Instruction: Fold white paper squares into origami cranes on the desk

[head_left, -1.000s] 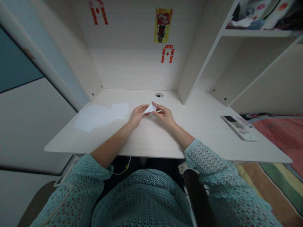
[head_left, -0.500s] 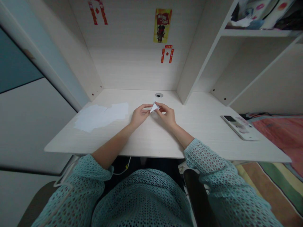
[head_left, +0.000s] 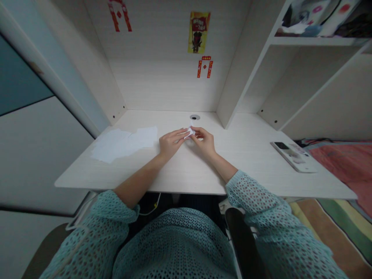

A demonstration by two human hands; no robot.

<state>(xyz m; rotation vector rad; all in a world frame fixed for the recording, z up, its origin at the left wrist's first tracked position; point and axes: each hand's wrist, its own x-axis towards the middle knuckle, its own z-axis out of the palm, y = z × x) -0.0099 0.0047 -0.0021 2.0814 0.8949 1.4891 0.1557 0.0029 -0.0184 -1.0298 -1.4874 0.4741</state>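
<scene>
A small folded piece of white paper (head_left: 190,132) is held between my two hands, just above the desk near its middle. My left hand (head_left: 171,142) pinches its left side, the fingers reaching over it and hiding part of it. On the other side my right hand (head_left: 205,140) grips it between thumb and fingertips. The exact folds are too small to make out. Sheets of white paper (head_left: 123,143) lie on the desk to the left of my left hand.
The white desk (head_left: 180,178) has a cable hole (head_left: 195,117) at the back. Toward its right end lies a phone (head_left: 292,157). An upright panel (head_left: 247,77) stands at the back right, beside a shelf (head_left: 316,41) with bags. An armrest (head_left: 242,236) is below the desk edge.
My left hand's fingers have moved over the folded paper and flattened, covering more of it. My right hand keeps its pinch in nearly the same place.
</scene>
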